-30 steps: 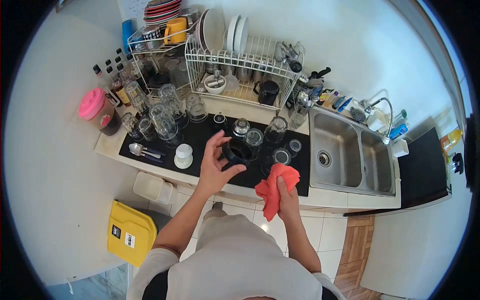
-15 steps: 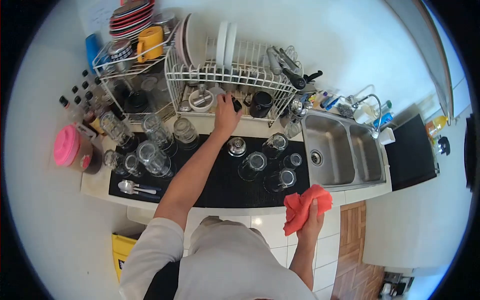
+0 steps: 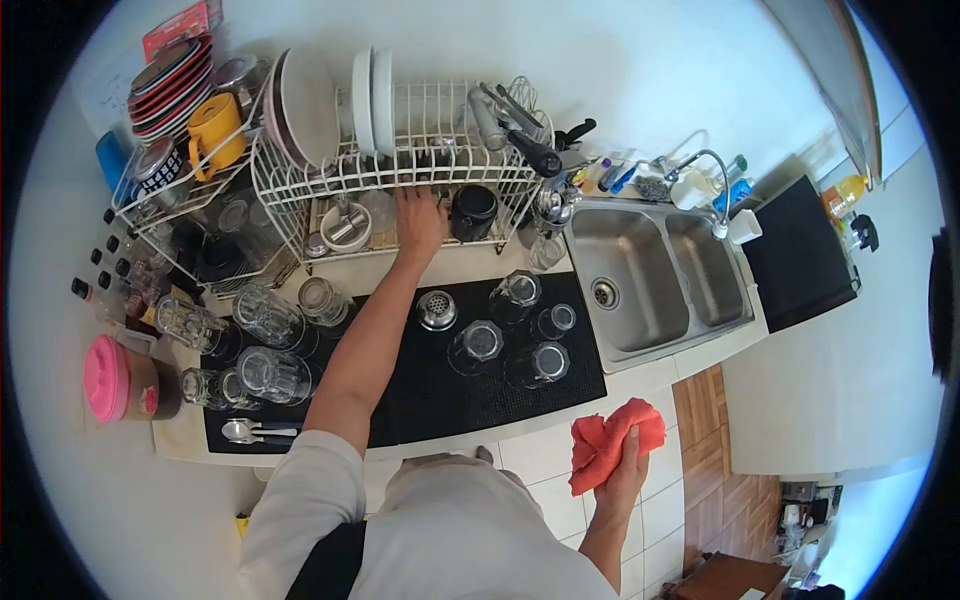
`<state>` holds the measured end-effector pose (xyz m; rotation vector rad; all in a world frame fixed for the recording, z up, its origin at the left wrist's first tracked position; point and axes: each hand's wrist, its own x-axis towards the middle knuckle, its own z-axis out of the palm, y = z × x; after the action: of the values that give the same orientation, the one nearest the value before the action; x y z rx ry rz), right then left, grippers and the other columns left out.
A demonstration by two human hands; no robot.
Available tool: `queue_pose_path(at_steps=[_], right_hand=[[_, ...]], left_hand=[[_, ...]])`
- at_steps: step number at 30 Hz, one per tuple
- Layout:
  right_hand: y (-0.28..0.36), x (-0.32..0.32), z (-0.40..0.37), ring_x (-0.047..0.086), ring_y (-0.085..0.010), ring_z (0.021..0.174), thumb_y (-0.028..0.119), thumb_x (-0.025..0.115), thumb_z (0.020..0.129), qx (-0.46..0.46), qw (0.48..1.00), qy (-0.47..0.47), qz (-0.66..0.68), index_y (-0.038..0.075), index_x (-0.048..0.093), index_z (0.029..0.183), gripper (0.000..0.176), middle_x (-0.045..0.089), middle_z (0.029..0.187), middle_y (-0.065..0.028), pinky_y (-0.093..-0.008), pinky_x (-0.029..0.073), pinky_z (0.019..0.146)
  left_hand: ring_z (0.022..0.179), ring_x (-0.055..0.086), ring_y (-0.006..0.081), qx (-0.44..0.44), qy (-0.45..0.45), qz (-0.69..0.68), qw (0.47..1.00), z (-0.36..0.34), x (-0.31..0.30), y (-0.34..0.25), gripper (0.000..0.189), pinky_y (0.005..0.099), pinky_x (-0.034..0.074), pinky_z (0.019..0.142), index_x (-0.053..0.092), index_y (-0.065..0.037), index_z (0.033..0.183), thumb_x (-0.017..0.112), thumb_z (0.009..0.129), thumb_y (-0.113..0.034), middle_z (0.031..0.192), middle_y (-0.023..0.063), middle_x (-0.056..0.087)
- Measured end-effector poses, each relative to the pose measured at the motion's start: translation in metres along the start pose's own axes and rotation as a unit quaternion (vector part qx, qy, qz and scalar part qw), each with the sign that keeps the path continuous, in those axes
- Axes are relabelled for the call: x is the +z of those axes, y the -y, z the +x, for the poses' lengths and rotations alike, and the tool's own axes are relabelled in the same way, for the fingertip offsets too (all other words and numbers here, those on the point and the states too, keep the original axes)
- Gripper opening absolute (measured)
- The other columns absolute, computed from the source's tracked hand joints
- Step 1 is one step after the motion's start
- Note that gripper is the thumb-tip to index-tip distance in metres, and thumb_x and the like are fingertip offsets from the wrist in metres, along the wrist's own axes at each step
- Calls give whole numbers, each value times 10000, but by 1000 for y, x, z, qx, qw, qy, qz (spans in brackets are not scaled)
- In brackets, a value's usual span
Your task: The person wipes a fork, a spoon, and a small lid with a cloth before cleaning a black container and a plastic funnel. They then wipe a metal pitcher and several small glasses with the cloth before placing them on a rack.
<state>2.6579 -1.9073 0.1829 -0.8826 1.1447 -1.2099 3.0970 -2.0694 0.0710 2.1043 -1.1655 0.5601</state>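
Note:
My left hand (image 3: 418, 222) reaches into the lower tier of the white wire dish rack (image 3: 400, 172), fingers pointing in between the wires. A black mug (image 3: 473, 212) stands in the rack just right of that hand, and a small white bowl (image 3: 345, 228) sits to its left. Whether the hand still holds anything is hidden by the hand itself. My right hand (image 3: 625, 478) hangs low beside the counter, gripping a crumpled red cloth (image 3: 608, 443).
A black mat (image 3: 440, 390) on the counter carries several upturned glasses, a metal strainer (image 3: 437, 310) and spoons (image 3: 250, 432). Plates stand in the rack's top tier. A yellow mug (image 3: 213, 125) sits on a side rack. A double sink (image 3: 650, 275) lies right, a pink-lidded jar (image 3: 105, 378) left.
My left hand carried a black cup from above the mat up into the dish rack, and the cup is no longer visible. The right hand dropped lower with the red cloth.

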Motion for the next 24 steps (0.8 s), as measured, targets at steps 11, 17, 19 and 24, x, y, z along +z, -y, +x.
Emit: queue_pose_path(at_steps=[11,17,19,24], right_hand=[[5,1,6,598,-172,894,301,495,982,-5,999,31,-9,22,497,1179,341,580,1024,-81,-306,526,744],[8,-4,-2,597,-172,891,300,506,977,-15,1000,21,2,21,496,1173,342,577,1027,-86,-306,526,735],[7,-14,-1,595,-172,888,302,507,976,-17,1000,25,2,19,494,1175,347,575,1032,-87,-306,524,742],[12,-27,-4,589,-169,900,316,504,976,-11,1000,8,14,18,490,1181,362,571,1039,-84,-309,520,753]], left_hand=[[1210,472,356,-97,31,45,994,33,-8,65,394,459,397,1008,500,-74,1284,401,928,-210,1300,174,503],[1277,414,344,-95,158,78,980,42,-14,92,439,445,374,1046,446,-97,1330,339,953,-293,1384,160,445],[1249,439,359,-120,140,-30,982,48,7,115,434,455,395,1021,453,-95,1317,354,949,-302,1369,172,455],[1031,571,408,-134,36,-52,989,45,-5,111,386,479,462,888,563,-60,1174,422,924,-319,1200,225,552]])
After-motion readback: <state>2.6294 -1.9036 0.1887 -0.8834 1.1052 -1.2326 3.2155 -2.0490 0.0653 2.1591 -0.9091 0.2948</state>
